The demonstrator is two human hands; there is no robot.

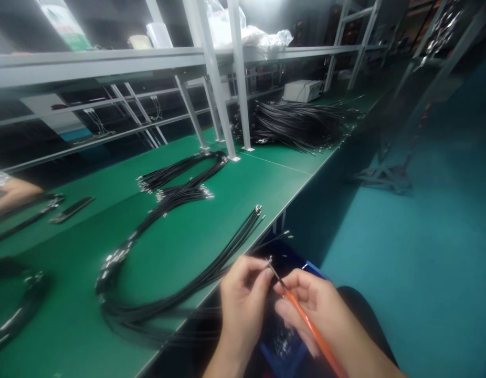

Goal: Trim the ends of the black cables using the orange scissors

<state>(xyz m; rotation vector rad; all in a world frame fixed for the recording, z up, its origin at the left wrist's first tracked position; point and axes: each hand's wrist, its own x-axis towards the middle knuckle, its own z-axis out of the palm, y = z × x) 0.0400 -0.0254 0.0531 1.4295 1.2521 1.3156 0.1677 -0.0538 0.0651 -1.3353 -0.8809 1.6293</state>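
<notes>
My left hand (245, 294) pinches the end of a black cable between thumb and forefinger, with a small shiny tip showing above them. Fingers hide most of that end. In my right hand (306, 302) is an orange-handled tool (312, 325) with a thin dark shaft, whose point meets the left fingertips. A long bundle of black cables (148, 312) curves across the green table (176, 252) and runs behind my left hand. Several of its metal-tipped ends (256, 212) lie near the table's edge. Below both hands sits a blue bin (280, 354) holding small shiny pieces.
A large heap of black cables (298, 123) lies farther along the table, beside a pale box (302, 91). White shelf posts (239, 79) rise from the tabletop. At left are another person's arm (20, 191), a phone-like flat object (72, 210) and more cable bundles (18, 310).
</notes>
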